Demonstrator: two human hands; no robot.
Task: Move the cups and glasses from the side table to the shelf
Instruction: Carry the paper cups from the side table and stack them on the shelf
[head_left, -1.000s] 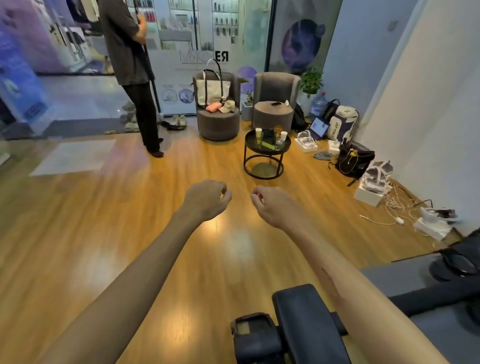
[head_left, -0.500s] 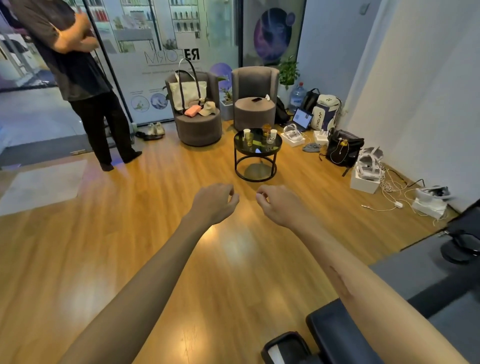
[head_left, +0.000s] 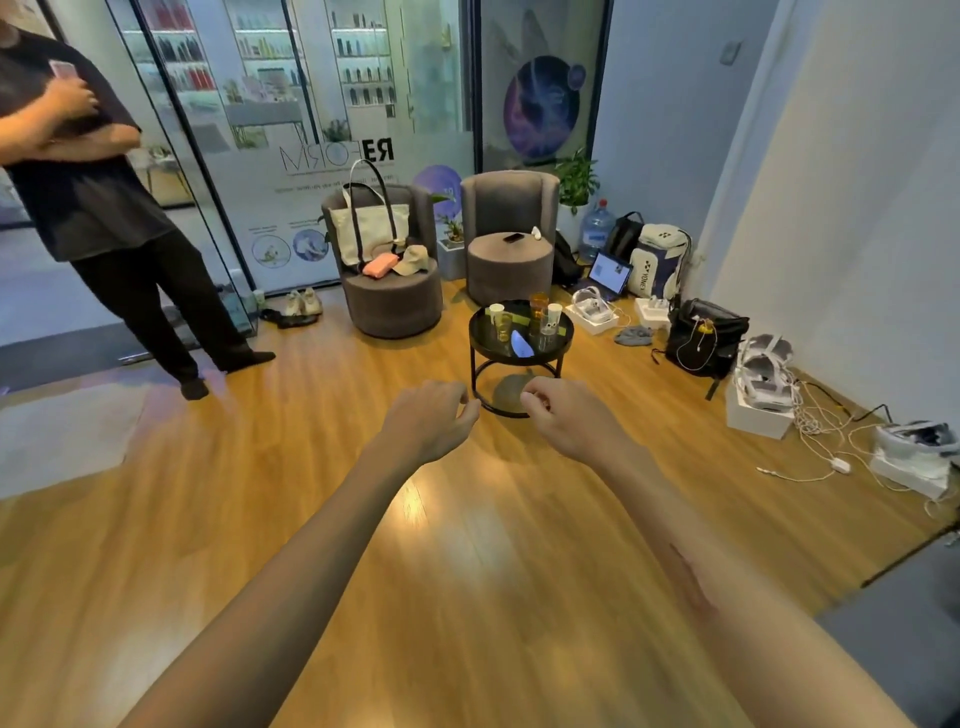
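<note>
Cups and glasses: on the round black side table (head_left: 521, 347); a white cup (head_left: 496, 312) and a clear glass (head_left: 502, 328) near its left edge, an amber glass (head_left: 538, 305) at the far edge, another white cup (head_left: 554, 315) toward the right edge.
Left hand (head_left: 427, 418): loosely curled, holding nothing, out in front over the wooden floor (head_left: 467, 571), well short of the table.
Right hand (head_left: 566, 415): the same, empty; likely raised ready to reach.
Shelf: not identifiable here.
Bystander (head_left: 93, 197): standing at left, clear of the path.
</note>
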